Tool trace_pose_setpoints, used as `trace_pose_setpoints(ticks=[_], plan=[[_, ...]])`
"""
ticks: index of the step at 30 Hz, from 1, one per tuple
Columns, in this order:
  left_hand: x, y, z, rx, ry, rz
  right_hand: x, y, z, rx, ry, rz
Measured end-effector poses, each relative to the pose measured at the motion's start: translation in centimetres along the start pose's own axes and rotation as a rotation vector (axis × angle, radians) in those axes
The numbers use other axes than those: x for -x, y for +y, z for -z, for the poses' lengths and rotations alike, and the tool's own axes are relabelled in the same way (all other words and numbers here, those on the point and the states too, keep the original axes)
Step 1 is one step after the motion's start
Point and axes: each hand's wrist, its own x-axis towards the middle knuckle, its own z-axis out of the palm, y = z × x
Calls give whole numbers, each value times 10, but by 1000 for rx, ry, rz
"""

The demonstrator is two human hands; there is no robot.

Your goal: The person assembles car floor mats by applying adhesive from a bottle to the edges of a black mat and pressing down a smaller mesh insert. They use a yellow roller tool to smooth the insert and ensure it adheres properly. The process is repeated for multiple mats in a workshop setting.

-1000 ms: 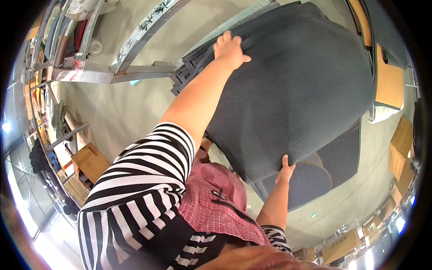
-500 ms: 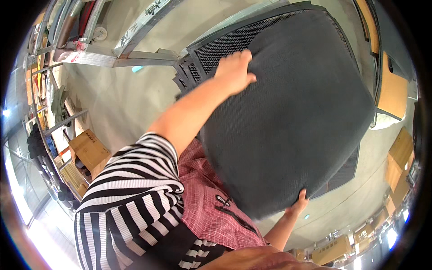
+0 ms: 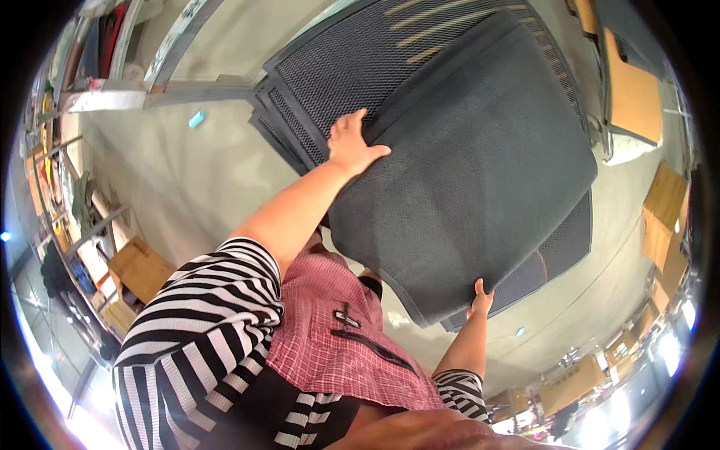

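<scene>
A large dark grey seat cushion is held up in front of the body, tilted, above a stack of black mesh panels that lie on the pale floor. Its far left edge is pressed by the left hand, fingers spread flat on the fabric with the thumb hooked over the rim. Its near lower corner is propped by the right hand, whose fingers are seen at the edge only; whether they are curled under it cannot be told. A further mesh piece shows below the cushion's lower right side. The step in hand is judged to be the carrying or placing of the cushion over the stack. For the next move, both edges would need to be kept level and the cushion's outline matched to the panels beneath before any weight is released. A striped sleeve and a red checked apron fill the foreground, with metal shelving and cardboard boxes to the left
</scene>
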Motion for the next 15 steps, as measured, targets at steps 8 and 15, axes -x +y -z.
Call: trace_pose_setpoints(ticks=[8,15], plan=[[-26,15,2,-36,-209,133,-31,28,-9,112,20,107],[-1,61,29,278,-582,152,8,-7,3,97,20,189]])
